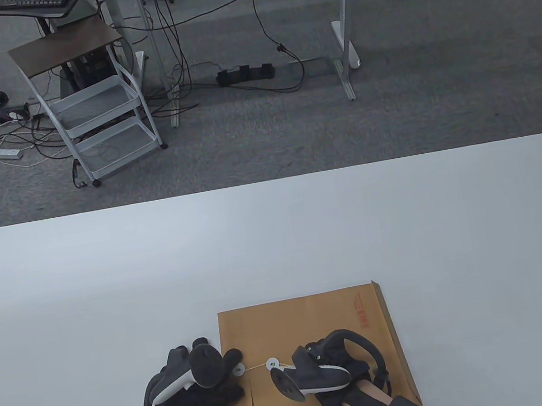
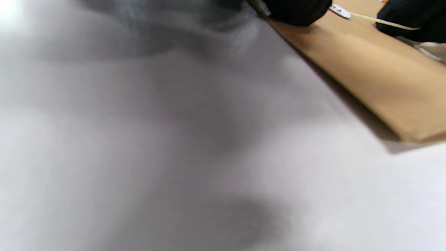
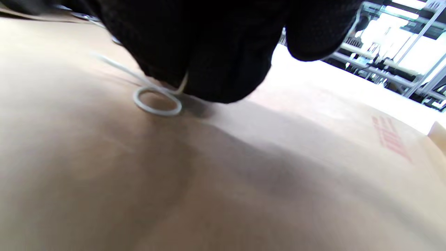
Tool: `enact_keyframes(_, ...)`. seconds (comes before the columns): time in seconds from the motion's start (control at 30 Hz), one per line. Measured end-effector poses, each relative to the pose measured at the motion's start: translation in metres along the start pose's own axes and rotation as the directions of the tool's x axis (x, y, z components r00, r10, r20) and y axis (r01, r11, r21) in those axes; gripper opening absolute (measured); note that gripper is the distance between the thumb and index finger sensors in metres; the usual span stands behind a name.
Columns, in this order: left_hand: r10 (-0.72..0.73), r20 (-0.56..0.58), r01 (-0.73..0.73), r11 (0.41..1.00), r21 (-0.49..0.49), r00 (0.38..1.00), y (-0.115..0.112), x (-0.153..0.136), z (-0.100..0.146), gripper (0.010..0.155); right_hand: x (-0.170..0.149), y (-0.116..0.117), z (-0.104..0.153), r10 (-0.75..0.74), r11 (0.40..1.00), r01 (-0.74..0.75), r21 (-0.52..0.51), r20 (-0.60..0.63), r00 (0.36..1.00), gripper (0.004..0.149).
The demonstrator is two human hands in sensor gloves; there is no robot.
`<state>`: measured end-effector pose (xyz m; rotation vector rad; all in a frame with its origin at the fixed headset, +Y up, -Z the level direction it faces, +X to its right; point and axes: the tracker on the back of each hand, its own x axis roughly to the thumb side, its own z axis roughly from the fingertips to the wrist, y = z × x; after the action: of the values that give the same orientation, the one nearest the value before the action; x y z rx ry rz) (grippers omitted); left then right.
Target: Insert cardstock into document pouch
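A brown paper document pouch (image 1: 324, 324) lies flat on the white table (image 1: 278, 243), near the front edge. It has two white closure buttons (image 1: 238, 370) (image 1: 273, 364) joined by a thin string (image 1: 254, 367). My left hand (image 1: 212, 375) rests on the pouch's left edge, a fingertip (image 2: 296, 12) beside the left button (image 2: 340, 11). My right hand (image 1: 321, 367) lies on the pouch, and its fingers (image 3: 209, 52) pinch the string (image 3: 122, 71) at the ring-shaped button (image 3: 157, 101). No cardstock shows in any view.
Red print (image 1: 363, 315) marks the pouch near its right end. Beyond the table's far edge are carpet, a white cart (image 1: 99, 118), desk legs and cables.
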<state>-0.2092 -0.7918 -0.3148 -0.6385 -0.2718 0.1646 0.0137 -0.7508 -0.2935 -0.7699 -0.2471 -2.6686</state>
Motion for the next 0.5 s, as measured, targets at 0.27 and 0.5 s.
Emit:
enact_keyframes(0.27, -0.003, -0.008, 0.003, 1.000, -0.002, 1.000, 0.000, 0.001, 0.000, 0.070, 0.012, -0.004, 0.000, -0.219, 0.974, 0.211, 0.086, 0.097, 0.971, 0.041)
enact_keyframes(0.5, -0.004, -0.009, 0.004, 1.000, -0.007, 1.000, 0.000, 0.002, 0.000, 0.070, 0.037, -0.017, -0.020, -0.245, 0.970, 0.240, 0.048, 0.161, 0.956, 0.042)
